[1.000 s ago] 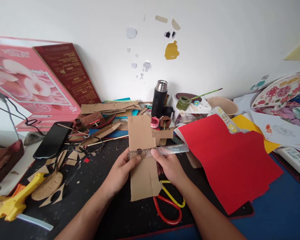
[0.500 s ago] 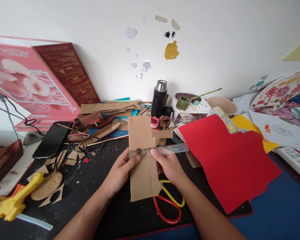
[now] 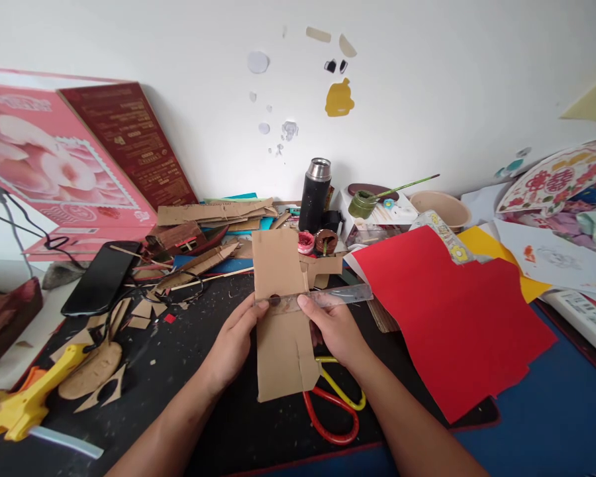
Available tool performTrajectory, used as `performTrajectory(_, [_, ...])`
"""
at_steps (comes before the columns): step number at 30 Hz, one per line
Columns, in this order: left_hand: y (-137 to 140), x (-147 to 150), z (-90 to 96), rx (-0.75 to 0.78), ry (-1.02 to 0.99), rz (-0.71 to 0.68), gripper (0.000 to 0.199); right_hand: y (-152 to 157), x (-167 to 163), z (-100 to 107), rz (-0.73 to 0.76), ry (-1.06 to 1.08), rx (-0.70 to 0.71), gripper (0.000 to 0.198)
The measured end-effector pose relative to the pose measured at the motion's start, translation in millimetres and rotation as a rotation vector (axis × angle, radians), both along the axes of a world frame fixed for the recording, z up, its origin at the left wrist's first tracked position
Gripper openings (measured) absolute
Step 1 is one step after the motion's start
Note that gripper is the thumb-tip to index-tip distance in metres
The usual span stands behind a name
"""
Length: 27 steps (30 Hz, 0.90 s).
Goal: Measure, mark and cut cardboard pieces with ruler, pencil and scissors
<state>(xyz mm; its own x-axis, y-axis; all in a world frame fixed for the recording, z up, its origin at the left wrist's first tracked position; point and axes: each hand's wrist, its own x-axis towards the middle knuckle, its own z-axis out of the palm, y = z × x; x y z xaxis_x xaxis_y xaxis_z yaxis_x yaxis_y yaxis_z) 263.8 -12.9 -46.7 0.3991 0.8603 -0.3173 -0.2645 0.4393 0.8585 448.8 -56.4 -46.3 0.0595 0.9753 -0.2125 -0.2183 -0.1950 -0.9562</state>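
Note:
A clear plastic ruler lies across a brown cardboard piece, which is held up over the dark mat. My left hand is closed at the left edge, its thumb on the ruler's left end and its fingers behind the cardboard. On the right, my right hand pinches the ruler and the cardboard's right edge, thumb on top, other fingers mostly hidden. Below the cardboard, scissors with one red and one yellow handle lie on the mat, their blades hidden.
Red paper spreads at the right. A yellow glue gun and a black phone lie at the left among cardboard scraps. Behind stand a black flask, paint jars and a tan bowl.
My left thumb has drawn back leftward along the ruler to its end. The cardboard, ruler and right hand stay almost the same; the view has shifted slightly.

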Motion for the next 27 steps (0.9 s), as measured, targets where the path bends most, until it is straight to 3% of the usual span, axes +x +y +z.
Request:
performTrajectory(17, [0.7,-2.4,-4.6,0.049,0.026,-0.046,0.053,-0.6,-1.4,0.7,-0.011,0.006,-0.005,0.054])
performTrajectory(27, [0.7,-0.8,4.9,0.082,0.105,-0.034,0.057,-1.9,-2.7,-7.3,-0.031,-0.014,0.026,0.063])
